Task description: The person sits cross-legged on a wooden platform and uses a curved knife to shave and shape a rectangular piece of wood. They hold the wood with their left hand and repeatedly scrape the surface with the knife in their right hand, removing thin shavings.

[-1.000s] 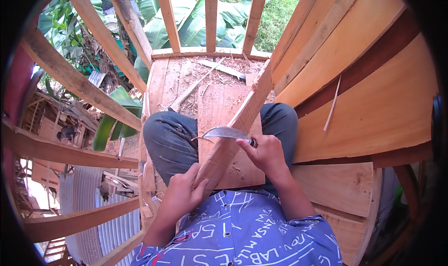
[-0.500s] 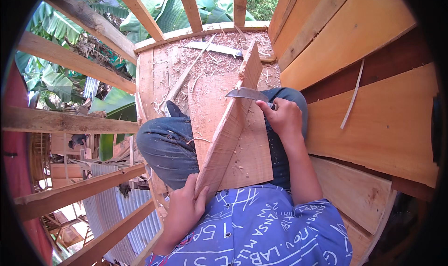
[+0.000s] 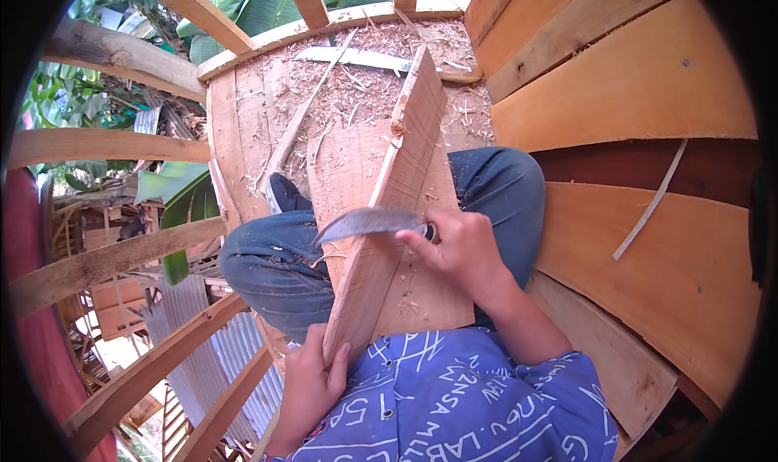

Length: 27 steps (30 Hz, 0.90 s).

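Plank (image 3: 418, 121) mid-view, standing on edge, running 7 to 1 o'clock. Curved knife (image 3: 365, 223) crosses its upper edge, tip toward 9; can't tell if it's biting. Right hand (image 3: 460, 247), at plank's 4 o'clock, fist wrapped round knife handle. Left hand (image 3: 314, 377) pinching plank's 7 o'clock end. Wider board (image 3: 438, 288) underneath, between knees. Shavings (image 3: 369, 97) all over floor toward 12, long pale blade (image 3: 356, 57) lying there too.

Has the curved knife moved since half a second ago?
Yes: the curved knife has moved toward the person's blue shirt, away from the far wooden rail.
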Tool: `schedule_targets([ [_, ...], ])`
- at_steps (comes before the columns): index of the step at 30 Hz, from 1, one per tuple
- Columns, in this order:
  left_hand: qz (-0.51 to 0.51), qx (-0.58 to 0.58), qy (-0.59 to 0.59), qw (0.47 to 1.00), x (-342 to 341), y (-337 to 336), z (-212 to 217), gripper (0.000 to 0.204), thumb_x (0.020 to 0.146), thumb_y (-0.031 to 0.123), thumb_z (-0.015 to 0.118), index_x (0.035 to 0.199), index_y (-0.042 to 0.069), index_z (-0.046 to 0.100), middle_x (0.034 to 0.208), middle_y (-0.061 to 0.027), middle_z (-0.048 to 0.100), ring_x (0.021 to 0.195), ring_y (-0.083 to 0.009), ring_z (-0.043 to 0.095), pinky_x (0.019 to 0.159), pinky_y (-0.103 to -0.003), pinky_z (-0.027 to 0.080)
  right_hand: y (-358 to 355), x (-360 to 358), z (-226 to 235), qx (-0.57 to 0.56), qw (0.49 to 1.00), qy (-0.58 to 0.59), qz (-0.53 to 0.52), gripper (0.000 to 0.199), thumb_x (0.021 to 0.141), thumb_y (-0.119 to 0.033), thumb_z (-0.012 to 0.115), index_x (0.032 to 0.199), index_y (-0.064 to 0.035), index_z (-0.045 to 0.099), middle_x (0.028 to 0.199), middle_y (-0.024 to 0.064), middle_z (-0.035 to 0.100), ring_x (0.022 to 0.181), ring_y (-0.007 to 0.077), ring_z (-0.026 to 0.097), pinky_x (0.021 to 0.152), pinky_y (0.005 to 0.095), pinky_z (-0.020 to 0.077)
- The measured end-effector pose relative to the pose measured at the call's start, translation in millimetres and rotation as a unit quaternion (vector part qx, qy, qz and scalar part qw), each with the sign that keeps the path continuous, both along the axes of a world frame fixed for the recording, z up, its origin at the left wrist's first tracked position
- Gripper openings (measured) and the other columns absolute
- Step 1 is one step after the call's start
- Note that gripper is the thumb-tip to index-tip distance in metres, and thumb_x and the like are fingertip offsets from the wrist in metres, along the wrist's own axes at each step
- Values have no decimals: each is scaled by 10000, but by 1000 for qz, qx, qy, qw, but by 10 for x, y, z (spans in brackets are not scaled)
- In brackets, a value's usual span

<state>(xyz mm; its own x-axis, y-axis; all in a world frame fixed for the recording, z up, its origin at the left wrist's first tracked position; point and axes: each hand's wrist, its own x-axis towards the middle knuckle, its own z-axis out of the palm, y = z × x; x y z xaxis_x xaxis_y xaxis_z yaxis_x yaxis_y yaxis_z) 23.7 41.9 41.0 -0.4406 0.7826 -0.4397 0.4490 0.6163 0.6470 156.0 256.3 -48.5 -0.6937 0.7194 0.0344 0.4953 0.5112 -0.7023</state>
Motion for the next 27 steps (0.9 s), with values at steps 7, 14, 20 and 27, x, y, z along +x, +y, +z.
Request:
schedule_targets([
  [7,4,-21,-13,1000,-65,4,-30,245,850,76,638,1051,-4,524,731,-275,623,707,-458,641,593,-455,496,645,27,-201,20,988,-82,-133,561,831,-576,637,667,-45,564,543,132,564,500,321,592,474,420,446],
  [14,42,-3,-44,998,-87,42,-61,271,844,74,653,1073,-3,530,787,-250,650,760,-415,675,640,-410,515,483,-28,-244,38,995,-32,-85,530,824,-544,667,694,-39,577,544,120,556,500,309,578,487,389,442],
  [20,54,-15,-48,997,-156,14,-104,276,846,72,652,1086,-1,539,837,-228,667,800,-358,693,683,-371,518,519,-95,-176,-83,993,-17,-79,437,845,-430,697,764,-13,594,566,159,576,544,323,617,498,388,455],
  [27,72,12,-84,994,-175,1,-165,300,843,70,658,1117,0,557,848,-172,680,806,-236,686,714,-320,509,171,-62,-50,-245,967,74,18,338,862,-327,702,885,-2,612,622,170,599,571,333,631,521,367,475],
])
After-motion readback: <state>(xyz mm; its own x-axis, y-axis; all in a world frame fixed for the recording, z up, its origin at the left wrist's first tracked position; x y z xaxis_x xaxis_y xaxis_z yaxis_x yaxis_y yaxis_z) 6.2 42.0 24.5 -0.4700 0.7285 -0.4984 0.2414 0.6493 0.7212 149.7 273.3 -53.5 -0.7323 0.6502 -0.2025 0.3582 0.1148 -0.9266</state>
